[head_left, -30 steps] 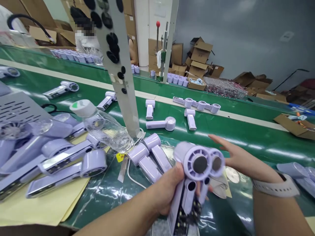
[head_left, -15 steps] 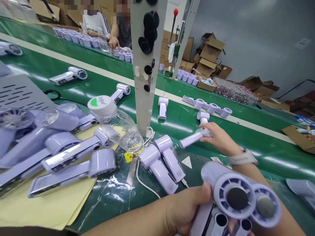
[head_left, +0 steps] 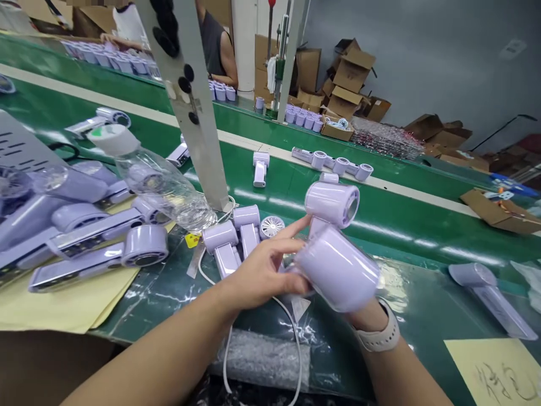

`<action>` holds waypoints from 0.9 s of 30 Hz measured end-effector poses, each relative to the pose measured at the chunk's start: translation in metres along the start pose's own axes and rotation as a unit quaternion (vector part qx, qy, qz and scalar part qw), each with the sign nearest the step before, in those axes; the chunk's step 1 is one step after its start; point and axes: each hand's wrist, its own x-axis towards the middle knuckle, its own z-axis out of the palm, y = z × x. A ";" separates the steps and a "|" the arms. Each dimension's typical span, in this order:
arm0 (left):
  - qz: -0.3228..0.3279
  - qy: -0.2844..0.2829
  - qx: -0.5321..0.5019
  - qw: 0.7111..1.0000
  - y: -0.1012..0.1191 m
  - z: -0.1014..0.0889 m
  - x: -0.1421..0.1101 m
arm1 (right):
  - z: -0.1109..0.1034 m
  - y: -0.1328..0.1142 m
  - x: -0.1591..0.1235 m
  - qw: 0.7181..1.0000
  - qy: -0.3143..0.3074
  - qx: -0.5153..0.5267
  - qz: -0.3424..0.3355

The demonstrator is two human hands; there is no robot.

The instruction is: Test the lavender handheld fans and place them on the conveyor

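Two purple handheld fans are up in front of me, an upper fan (head_left: 329,203) and a lower fan (head_left: 340,270), the lower one smeared by motion. The fingers and thumb of my left hand (head_left: 262,270) close around the lower fan near its head, with the index finger reaching to the upper one. Behind the lower fan my right hand is hidden; only the wrist with its pale watch band (head_left: 378,332) shows. Left of my hands lie two fans (head_left: 220,237) and a fan head with a white grille (head_left: 271,226), partly covered by my left hand.
A pile of purple fans (head_left: 146,245) lies on yellow paper (head_left: 101,304) at left. A clear bottle (head_left: 164,180) leans beside the metal post (head_left: 198,113). More fans (head_left: 261,169) lie on the green belt (head_left: 422,237). White cable (head_left: 296,332) loops in front. Co-workers sit across.
My right hand reached to the belt, took the white-grilled fan, and came back beside my left hand. That fan's head now shows beside the two on the bench. The held fans have risen and turned.
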 end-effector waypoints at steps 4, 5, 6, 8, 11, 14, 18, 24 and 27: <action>-0.060 0.165 -0.102 0.979 -0.012 -0.001 0.009 | -0.005 0.000 0.001 0.997 0.057 0.059 -0.018; -0.077 0.184 -0.126 0.972 -0.012 -0.002 0.011 | -0.005 -0.001 0.002 0.995 0.064 0.077 -0.022; -0.094 0.190 -0.148 0.966 -0.012 -0.001 0.012 | -0.005 -0.002 0.003 0.993 0.066 0.096 -0.025; -0.118 0.180 -0.175 0.961 -0.008 0.001 0.013 | -0.002 -0.002 0.002 0.989 0.054 0.138 -0.021; -0.108 0.136 -0.178 0.968 -0.003 0.006 0.010 | 0.001 -0.002 -0.002 0.982 0.047 0.182 -0.015; -0.088 0.078 -0.173 0.978 -0.002 0.009 0.005 | 0.005 -0.003 -0.006 0.982 0.042 0.185 -0.013; -0.080 0.054 -0.134 0.986 -0.005 0.007 0.004 | 0.009 -0.002 -0.005 0.982 0.033 0.186 0.009; -0.099 0.023 -0.153 0.983 -0.008 0.006 0.004 | 0.012 0.003 0.001 0.971 0.064 0.222 0.067; -0.111 0.026 -0.156 0.981 -0.009 0.007 0.005 | 0.011 0.004 0.001 0.968 0.067 0.230 0.072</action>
